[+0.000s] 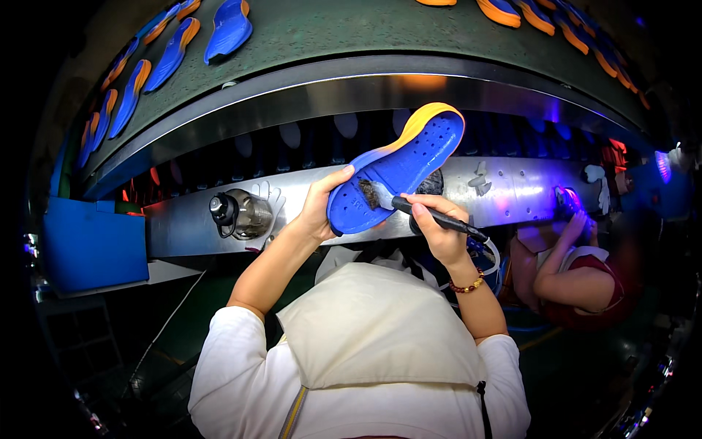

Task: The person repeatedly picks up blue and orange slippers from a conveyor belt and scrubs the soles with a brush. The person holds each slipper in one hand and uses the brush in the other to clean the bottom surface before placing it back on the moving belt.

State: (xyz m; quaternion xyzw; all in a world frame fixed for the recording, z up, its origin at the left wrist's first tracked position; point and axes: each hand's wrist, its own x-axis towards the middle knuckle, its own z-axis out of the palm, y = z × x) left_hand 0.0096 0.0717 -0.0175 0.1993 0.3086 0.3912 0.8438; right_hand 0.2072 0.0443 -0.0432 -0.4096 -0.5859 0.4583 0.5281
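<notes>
With your left hand (327, 197) pinching the sole (411, 162) between thumb and fingers and your right hand (440, 227) closed round the brush (401, 205), hold the sole steady beyond and between both hands, and sweep the bristles (368, 193) evenly across it.

Conveyor belt (329, 36), green, worn surface, across the upper area. Metal side rail (314, 84), polished, with orange and violet reflections. Dark recess below the rail, holding a row of pale oval shapes (289, 136). Tabletop (515, 194), brushed metal, long. Blue box-shaped housing (91, 245), at the tabletop's left end. Floor (567, 373), dark green, dim. Pale cable (172, 316), hanging at left. Lighting: red glow (618, 155) and violet glow (663, 167) at right; outer margins black.
</notes>
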